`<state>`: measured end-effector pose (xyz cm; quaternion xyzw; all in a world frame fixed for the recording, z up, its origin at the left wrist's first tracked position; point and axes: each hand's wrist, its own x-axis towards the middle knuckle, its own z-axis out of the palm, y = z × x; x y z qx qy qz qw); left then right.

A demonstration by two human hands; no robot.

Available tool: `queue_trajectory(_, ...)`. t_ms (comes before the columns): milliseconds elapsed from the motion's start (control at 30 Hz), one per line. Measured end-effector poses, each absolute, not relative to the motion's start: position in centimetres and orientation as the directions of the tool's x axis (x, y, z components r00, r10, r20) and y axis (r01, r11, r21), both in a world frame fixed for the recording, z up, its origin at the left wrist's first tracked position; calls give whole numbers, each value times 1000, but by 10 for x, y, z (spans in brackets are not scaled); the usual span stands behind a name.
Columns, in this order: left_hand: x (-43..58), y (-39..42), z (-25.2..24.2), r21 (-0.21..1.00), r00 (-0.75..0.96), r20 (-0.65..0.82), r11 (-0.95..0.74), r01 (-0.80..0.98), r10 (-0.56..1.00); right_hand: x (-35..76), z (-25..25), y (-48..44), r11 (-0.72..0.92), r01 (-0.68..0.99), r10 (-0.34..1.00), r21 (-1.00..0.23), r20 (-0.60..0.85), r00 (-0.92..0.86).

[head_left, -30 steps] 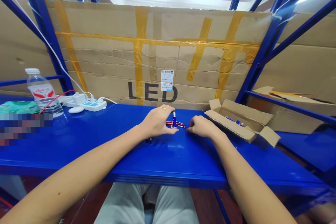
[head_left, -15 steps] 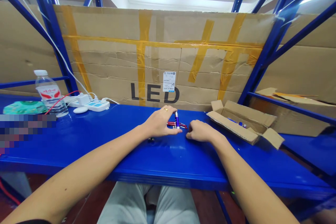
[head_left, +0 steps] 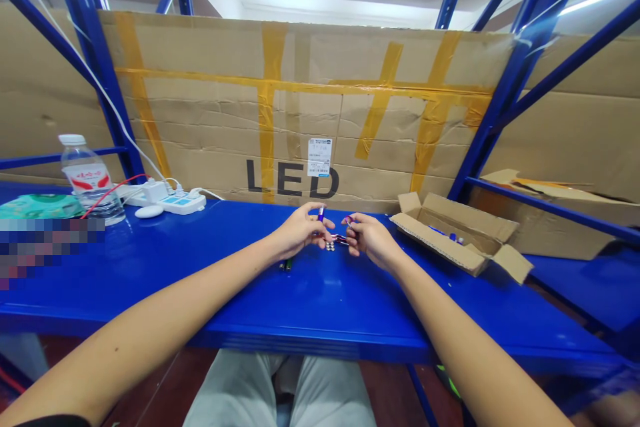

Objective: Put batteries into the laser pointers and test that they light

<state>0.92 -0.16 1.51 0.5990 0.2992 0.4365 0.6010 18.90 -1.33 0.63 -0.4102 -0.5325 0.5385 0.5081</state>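
Note:
My left hand point(head_left: 300, 230) is closed around a small blue-purple metal tube point(head_left: 321, 214), which stands nearly upright between the fingers. Just to its right, my right hand point(head_left: 371, 238) pinches a small purple-red metal piece point(head_left: 348, 220); the fingers partly cover it. On the table between the hands lie several small round silver button cells point(head_left: 330, 246). Behind them are shiny red metal tubes point(head_left: 341, 239), partly hidden by my fingers. Dark green tubes point(head_left: 287, 265) rest below my left wrist.
An open cardboard box point(head_left: 450, 240) with blue items point(head_left: 453, 237) inside stands at the right. A water bottle point(head_left: 90, 180), a green packet point(head_left: 43, 205) and a white power strip point(head_left: 175, 201) are at the left. Large cardboard point(head_left: 210, 127) walls off the back of the blue table point(head_left: 320, 307).
My right hand has risen off the table and now pinches a small purple-red piece. My left fingers have curled around the blue-purple tube and lifted it, uncovering the silver button cells.

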Motion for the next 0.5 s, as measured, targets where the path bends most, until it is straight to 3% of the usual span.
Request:
queue_trajectory(100, 9, -3, 19, 985, 395, 73, -5, -171, 916, 186, 5, -16, 27, -166, 980, -986, 59, -192)
queue_trajectory(200, 11, -4, 17, 998, 344, 61, -49, -42, 937, 182, 2, -17, 12, -173, 964, -985, 58, -260)
queue_trajectory(400, 16, 1, 4, 937, 279, 271, -319, 145, 921, 174, -7, -20, 14, -100, 915, -995, 53, -400)
queue_trajectory(500, 15, 4, 1, 915, 282, 314, -368, 163, 906, 172, -12, -19, 116, 6, 919, -993, 105, -380)
